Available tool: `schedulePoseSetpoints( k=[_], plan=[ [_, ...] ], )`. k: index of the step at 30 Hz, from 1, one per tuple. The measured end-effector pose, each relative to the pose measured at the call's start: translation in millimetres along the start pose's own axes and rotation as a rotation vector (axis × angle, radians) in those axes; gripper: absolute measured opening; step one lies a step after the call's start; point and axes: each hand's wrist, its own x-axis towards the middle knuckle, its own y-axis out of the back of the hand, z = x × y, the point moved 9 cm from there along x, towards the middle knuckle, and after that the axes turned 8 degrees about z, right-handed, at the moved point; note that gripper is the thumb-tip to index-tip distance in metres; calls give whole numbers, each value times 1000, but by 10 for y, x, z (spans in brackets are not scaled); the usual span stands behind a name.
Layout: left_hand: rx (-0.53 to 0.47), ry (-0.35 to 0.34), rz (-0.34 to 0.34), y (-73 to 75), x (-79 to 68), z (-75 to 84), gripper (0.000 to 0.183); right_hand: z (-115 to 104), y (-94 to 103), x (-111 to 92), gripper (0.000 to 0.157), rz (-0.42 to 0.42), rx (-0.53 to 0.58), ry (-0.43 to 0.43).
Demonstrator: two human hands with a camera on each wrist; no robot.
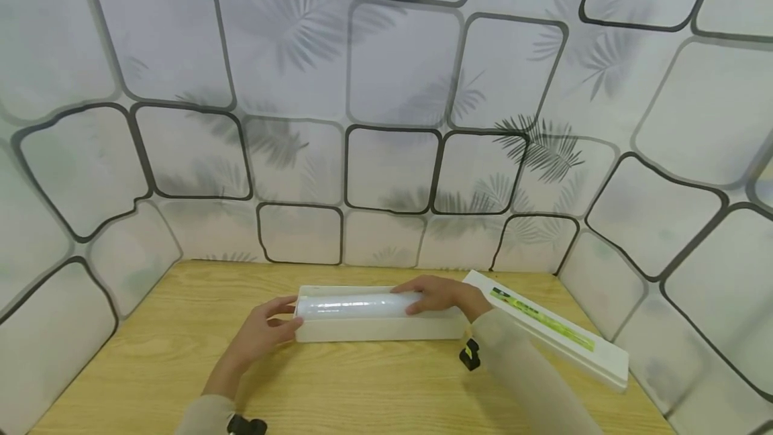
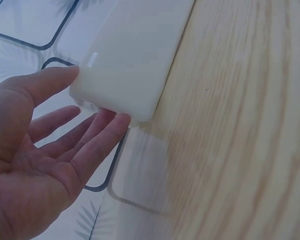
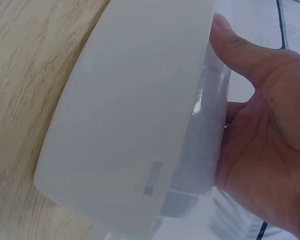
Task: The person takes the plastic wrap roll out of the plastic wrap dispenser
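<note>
A long white box lies lengthwise on the wooden table, its top side uncovered. Inside it sits a shiny, translucent roll of plastic wrap. My left hand holds the box's left end, thumb at the near upper corner and fingertips against the end in the left wrist view. From above, my right hand grips the roll towards its right end, thumb on the near side and fingers over the far side. In the right wrist view the roll stands out above the box wall.
To the right, a long white lid with a green label lies slanted on the table, partly behind the right forearm. Patterned cloth walls with dark outlines and leaf prints stand at the back and both sides.
</note>
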Motion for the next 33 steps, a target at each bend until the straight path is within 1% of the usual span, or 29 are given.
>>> schedulePoseSetpoints(
  k=[7,12,16,18,25,33],
  plan=[
    [4,7,16,40,-1,-14,60,-40,13,18,54,30,27,-13],
    [10,15,12,46,-9,-27,60,-68,44,6,55,39,17,-15],
    [15,14,10,47,1,-33,61,-78,73,-9,54,48,30,-43],
    [16,15,10,45,1,-35,61,-98,87,-16,54,52,26,-41],
    [8,5,5,45,-6,-14,62,-108,112,-30,53,66,27,-53],
    [7,-2,4,43,-17,0,61,-171,167,-66,52,84,34,-11]
  ],
)
